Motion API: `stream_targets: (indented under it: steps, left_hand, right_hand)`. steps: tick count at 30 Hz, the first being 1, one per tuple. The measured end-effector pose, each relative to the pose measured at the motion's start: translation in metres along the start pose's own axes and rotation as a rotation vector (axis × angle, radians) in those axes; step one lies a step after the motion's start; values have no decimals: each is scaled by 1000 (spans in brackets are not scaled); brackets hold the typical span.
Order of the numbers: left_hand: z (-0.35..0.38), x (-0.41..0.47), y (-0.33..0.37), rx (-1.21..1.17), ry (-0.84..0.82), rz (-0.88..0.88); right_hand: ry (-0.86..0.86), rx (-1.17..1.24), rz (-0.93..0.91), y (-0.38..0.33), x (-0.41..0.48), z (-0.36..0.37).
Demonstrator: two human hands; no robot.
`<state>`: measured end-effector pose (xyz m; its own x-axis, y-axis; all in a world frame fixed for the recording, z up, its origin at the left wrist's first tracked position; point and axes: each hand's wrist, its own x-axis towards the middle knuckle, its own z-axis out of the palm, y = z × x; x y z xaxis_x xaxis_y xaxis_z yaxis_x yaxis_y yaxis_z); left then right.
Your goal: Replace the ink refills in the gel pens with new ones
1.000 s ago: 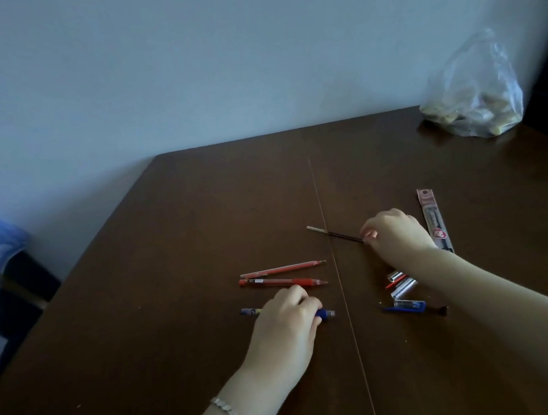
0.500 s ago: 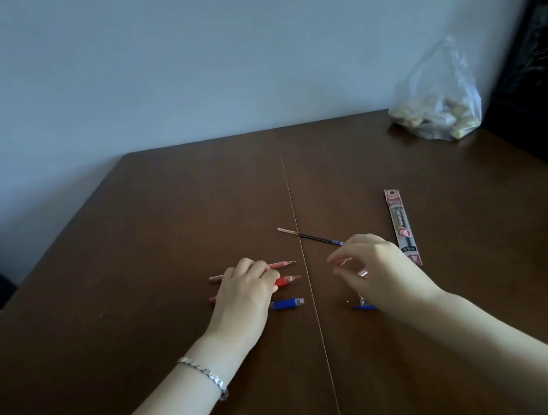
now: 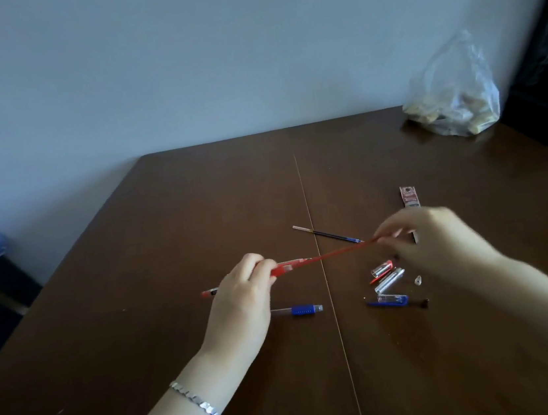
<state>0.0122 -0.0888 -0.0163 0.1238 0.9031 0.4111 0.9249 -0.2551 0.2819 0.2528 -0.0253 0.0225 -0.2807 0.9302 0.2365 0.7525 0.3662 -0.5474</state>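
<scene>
Nearest me on the table (image 3: pixel 168 254): blue pen (image 3: pixel 297 310), uncapped; caps (image 3: pixel 386 276) and small loose parts just to its right. Behind these, my left hand (image 3: pixel 242 300) is curled round the red pen (image 3: pixel 287 267), lifted off the table. My right hand (image 3: pixel 436 246) pinches the end of a red refill (image 3: pixel 343 251) that sits partly inside the barrel. Beyond: loose dark refill (image 3: pixel 327 234), then refill packet (image 3: pixel 409 196), plastic bag (image 3: pixel 453 106) farthest. Judgement: red pen mid-swap; blue pen not yet reassembled; all caps to go back.

left hand (image 3: pixel 239 301) grips red pen (image 3: pixel 290 267) | right hand (image 3: pixel 442 241) pinches red refill (image 3: pixel 343 251) | blue pen (image 3: pixel 300 310) on table (image 3: pixel 168 254)
</scene>
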Motion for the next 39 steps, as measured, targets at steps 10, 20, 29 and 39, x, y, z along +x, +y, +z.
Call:
stream_targets:
  steps: [10, 20, 29, 39]
  left_hand:
    - [21, -1, 7, 54, -140, 8]
    - [27, 12, -3, 129, -84, 79]
    - [38, 34, -15, 190, -141, -91]
    - [3, -10, 26, 38, -12, 77]
  right_hand:
    - [-47, -120, 240, 35, 58, 41]
    - [-32, -26, 86, 17, 8, 29]
    - [-81, 70, -20, -2, -23, 35]
    - [-53, 213, -226, -30, -18, 45]
